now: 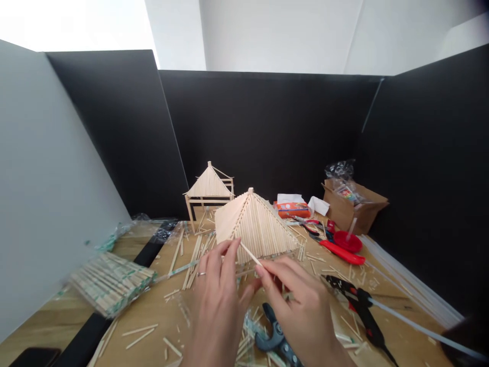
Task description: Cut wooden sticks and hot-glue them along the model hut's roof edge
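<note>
My right hand [301,300] pinches a thin wooden stick [250,253] between thumb and forefinger. The stick's upper end meets the forefinger tip of my left hand [217,285]. That hand has its fingers stretched forward and its thumb apart; a ring is on one finger. Just beyond both hands stands a pyramid-shaped model roof [260,224] covered in close-set sticks. Its lower front edge is partly hidden by my fingers. Between and below the hands lie grey-handled cutters [277,339], partly covered by my right hand.
A second stick model [208,186] on legs stands behind left. Bundled sticks [112,280] in plastic lie left. A glue gun [361,306] with a cord, red-handled pliers [340,252], a red dish [347,241], glue sticks [416,285] and a cardboard box [353,204] occupy the right.
</note>
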Demonstrator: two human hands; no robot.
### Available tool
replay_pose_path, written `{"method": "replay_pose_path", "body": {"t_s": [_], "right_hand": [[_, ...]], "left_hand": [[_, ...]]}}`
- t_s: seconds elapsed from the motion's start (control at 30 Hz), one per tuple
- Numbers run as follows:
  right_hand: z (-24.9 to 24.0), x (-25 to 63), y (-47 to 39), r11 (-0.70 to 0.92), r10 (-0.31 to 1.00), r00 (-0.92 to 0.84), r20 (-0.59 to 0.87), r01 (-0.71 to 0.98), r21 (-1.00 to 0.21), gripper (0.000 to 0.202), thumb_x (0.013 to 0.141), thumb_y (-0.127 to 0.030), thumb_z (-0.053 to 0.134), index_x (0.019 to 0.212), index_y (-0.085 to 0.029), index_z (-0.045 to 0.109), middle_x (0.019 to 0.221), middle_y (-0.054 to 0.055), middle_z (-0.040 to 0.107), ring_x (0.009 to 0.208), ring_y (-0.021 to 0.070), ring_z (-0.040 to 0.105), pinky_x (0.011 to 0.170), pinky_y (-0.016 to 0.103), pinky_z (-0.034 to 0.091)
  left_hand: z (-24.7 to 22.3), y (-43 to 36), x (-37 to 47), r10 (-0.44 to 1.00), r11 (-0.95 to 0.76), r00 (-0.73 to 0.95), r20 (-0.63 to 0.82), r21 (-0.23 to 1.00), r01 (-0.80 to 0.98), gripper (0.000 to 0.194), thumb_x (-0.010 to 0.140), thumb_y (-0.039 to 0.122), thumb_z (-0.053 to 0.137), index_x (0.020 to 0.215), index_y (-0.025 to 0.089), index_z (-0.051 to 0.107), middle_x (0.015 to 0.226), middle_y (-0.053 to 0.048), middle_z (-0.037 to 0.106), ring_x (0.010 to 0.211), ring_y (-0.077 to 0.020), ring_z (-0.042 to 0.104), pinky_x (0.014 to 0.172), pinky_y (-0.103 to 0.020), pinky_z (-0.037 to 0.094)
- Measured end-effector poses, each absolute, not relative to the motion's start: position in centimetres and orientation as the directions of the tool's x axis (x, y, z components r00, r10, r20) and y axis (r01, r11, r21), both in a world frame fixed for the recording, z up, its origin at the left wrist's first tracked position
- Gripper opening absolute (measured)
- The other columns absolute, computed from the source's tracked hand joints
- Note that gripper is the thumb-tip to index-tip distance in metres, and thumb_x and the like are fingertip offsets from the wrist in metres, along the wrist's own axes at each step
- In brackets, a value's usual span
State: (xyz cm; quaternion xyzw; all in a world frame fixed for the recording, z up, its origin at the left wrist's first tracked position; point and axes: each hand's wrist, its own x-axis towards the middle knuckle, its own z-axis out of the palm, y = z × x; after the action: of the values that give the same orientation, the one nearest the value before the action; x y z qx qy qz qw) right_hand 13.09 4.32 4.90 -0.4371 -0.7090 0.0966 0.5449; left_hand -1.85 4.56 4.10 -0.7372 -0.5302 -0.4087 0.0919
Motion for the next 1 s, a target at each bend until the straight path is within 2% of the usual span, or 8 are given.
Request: {"method": "replay_pose_path", "body": {"t_s": [0.13,0.23,0.37,0.57,0.73,0.87,0.93,1.0], "right_hand": [[4.79,12.94,4.29,0.565,0.744,-0.029,0.667,0.561,-0.605,0.019,0.093,-0.021,0.055,0.093,-0.02,0.074,0.078,0.002,0.068,0.068,0.0139,0.063,0.063,0.026,0.047],[5.06,12.85,4.28,0.514,0.816,-0.056,0.576,0.525,-0.678,0.024,0.095,-0.024,0.051,0.093,-0.021,0.075,0.079,0.002,0.067,0.066,0.0135,0.063,0.061,0.025,0.046],[5.16,12.66,4.36,0.457,0.876,-0.09,0.474,0.467,-0.757,0.031,0.096,-0.027,0.047,0.079,-0.02,0.072,0.078,0.002,0.062,0.066,0.0131,0.06,0.061,0.025,0.044],[4.68,12.57,4.4,0.431,0.894,-0.081,0.441,0.432,-0.793,0.034,0.097,-0.031,0.046,0.074,-0.02,0.07,0.077,0.002,0.059,0.066,0.0134,0.058,0.061,0.024,0.042],[4.53,12.53,4.49,0.432,0.895,-0.096,0.435,0.428,-0.794,0.035,0.097,-0.031,0.046,0.072,-0.021,0.069,0.077,0.002,0.059,0.067,0.0138,0.058,0.062,0.025,0.042],[4.47,12.25,4.74,0.428,0.9,-0.11,0.422,0.415,-0.803,0.036,0.097,-0.032,0.047,0.071,-0.021,0.069,0.076,0.002,0.059,0.066,0.0136,0.057,0.061,0.025,0.041],[4.35,12.16,4.82,0.418,0.906,-0.122,0.405,0.414,-0.809,0.035,0.097,-0.032,0.047,0.073,-0.021,0.07,0.077,0.001,0.059,0.067,0.0137,0.057,0.062,0.026,0.041],[4.2,12.14,4.88,0.409,0.91,-0.125,0.395,0.411,-0.814,0.03,0.097,-0.032,0.048,0.083,-0.022,0.073,0.078,0.001,0.06,0.068,0.0137,0.057,0.062,0.026,0.041]], "left_hand": [[3.63,4.62,-1.79,0.735,-0.447,0.098,0.671,0.371,0.814,0.069,0.085,0.016,0.06,0.147,0.026,0.031,0.131,-0.014,0.051,0.121,-0.0316,0.051,0.091,-0.045,0.051],[3.82,4.59,-1.9,0.739,-0.454,0.085,0.668,0.401,0.796,0.063,0.086,0.016,0.06,0.143,0.027,0.036,0.128,-0.013,0.053,0.12,-0.03,0.052,0.093,-0.045,0.051],[4.09,4.46,-1.86,0.729,-0.474,0.096,0.677,0.399,0.785,0.059,0.086,0.015,0.06,0.14,0.028,0.04,0.127,-0.011,0.054,0.119,-0.0282,0.054,0.095,-0.045,0.05],[3.96,4.36,-1.39,0.716,-0.47,0.065,0.695,0.411,0.781,0.063,0.085,0.012,0.059,0.142,0.029,0.038,0.127,-0.012,0.052,0.119,-0.0282,0.054,0.096,-0.045,0.049],[3.98,4.47,-1.61,0.679,-0.449,0.041,0.733,0.37,0.813,0.051,0.085,0.015,0.062,0.133,0.025,0.048,0.124,-0.012,0.054,0.116,-0.03,0.054,0.095,-0.048,0.049],[4.18,4.59,-2.01,0.694,-0.45,0.068,0.717,0.357,0.819,0.05,0.084,0.014,0.062,0.13,0.025,0.048,0.123,-0.012,0.055,0.114,-0.0297,0.056,0.091,-0.046,0.051],[4.4,4.64,-2.18,0.719,-0.447,0.065,0.692,0.389,0.805,0.05,0.083,0.012,0.062,0.129,0.026,0.049,0.124,-0.011,0.055,0.115,-0.0288,0.055,0.091,-0.044,0.052],[4.62,4.72,-2.33,0.732,-0.45,0.065,0.678,0.411,0.793,0.049,0.083,0.011,0.062,0.128,0.027,0.05,0.124,-0.01,0.055,0.116,-0.0282,0.055,0.092,-0.044,0.051]]}}
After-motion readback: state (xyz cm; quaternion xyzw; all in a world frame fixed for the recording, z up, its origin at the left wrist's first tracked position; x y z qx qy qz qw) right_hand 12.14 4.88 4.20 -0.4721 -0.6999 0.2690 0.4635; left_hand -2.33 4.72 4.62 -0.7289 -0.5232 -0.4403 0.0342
